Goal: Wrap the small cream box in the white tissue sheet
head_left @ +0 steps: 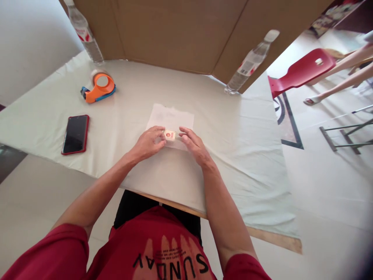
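Note:
A small pale box (169,135) with a red print lies on a white sheet of paper (171,116) near the middle of the table. My left hand (150,143) is at the box's left end, thumb and fingers apart around that end; whether they press on it is hard to tell. To the right of the box is my right hand (194,144), its fingers apart and a small gap between them and the box.
An orange and blue tape dispenser (100,88) and a red-edged phone (75,134) lie on the left. Two water bottles (87,39) (250,64) stand against a cardboard screen (175,31). Beyond the table's right edge are a red chair (305,70) and a person's legs (344,77).

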Action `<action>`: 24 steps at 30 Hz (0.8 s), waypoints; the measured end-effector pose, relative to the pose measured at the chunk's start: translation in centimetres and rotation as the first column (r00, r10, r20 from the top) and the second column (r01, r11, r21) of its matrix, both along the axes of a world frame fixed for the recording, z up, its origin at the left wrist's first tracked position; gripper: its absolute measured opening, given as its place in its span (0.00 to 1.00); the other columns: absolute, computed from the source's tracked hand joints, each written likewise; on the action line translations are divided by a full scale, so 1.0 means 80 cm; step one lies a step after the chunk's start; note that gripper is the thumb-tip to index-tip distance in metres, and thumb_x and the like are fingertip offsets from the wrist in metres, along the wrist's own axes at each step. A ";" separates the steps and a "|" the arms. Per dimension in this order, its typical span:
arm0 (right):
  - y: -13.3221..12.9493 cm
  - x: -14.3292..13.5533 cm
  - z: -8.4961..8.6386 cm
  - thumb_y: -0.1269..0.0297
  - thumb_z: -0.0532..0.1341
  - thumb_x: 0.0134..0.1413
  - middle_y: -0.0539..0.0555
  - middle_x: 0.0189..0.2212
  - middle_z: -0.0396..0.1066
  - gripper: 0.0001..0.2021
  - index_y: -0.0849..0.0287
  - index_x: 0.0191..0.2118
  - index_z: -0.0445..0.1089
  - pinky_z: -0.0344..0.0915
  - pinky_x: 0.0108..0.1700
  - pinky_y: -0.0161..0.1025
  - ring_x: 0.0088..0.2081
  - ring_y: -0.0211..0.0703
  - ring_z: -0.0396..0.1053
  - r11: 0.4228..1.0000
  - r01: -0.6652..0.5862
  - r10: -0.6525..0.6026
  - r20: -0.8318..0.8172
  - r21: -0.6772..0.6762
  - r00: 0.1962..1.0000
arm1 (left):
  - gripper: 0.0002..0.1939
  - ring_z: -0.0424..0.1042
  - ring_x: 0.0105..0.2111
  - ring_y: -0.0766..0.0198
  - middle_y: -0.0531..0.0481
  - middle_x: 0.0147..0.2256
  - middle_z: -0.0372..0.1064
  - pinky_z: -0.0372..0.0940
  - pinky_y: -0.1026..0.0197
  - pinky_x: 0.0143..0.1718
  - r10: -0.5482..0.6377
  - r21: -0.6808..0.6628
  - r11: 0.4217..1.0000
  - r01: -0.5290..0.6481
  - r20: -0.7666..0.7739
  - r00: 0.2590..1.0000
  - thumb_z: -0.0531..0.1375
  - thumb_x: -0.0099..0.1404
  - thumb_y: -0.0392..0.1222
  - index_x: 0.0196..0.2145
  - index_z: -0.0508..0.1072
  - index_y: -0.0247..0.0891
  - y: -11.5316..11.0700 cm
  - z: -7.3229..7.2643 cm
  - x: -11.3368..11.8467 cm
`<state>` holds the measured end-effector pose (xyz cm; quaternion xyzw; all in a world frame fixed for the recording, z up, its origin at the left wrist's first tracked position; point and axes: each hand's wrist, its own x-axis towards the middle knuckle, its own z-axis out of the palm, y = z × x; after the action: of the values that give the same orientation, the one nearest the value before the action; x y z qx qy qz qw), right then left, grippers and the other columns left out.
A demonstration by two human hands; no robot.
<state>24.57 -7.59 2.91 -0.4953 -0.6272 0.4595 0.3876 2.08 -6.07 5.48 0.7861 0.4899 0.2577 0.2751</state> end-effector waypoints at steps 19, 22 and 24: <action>0.005 -0.027 -0.008 0.55 0.65 0.47 0.51 0.30 0.72 0.11 0.57 0.29 0.71 0.63 0.36 0.37 0.32 0.40 0.67 0.979 0.197 -0.201 -0.085 -0.059 0.976 | 0.09 0.74 0.37 0.60 0.48 0.35 0.78 0.67 0.60 0.41 0.088 -0.204 0.978 -0.049 0.186 0.979 0.63 0.56 0.45 0.31 0.76 0.37 0.025 0.003 0.010; -0.009 -0.017 0.007 0.57 0.66 0.47 0.49 0.27 0.71 0.10 0.58 0.30 0.73 0.60 0.33 0.36 0.28 0.37 0.64 0.990 0.078 -0.081 -0.026 -0.114 0.996 | 0.09 0.74 0.36 0.60 0.49 0.34 0.78 0.65 0.61 0.39 0.051 -0.227 0.974 -0.006 0.191 0.980 0.63 0.56 0.45 0.31 0.76 0.37 0.006 0.005 0.006; -0.015 -0.011 0.014 0.57 0.66 0.47 0.48 0.28 0.71 0.09 0.58 0.31 0.73 0.60 0.33 0.36 0.29 0.37 0.64 0.991 0.003 -0.003 -0.002 -0.135 1.000 | 0.08 0.74 0.37 0.60 0.49 0.36 0.78 0.65 0.61 0.40 0.022 -0.227 0.973 0.026 0.204 0.979 0.63 0.57 0.45 0.29 0.76 0.38 -0.005 0.006 0.003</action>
<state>23.70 -8.81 4.03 -0.5209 -0.5932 0.5009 0.3547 2.31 -6.48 5.95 0.7188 0.4846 0.2792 0.4131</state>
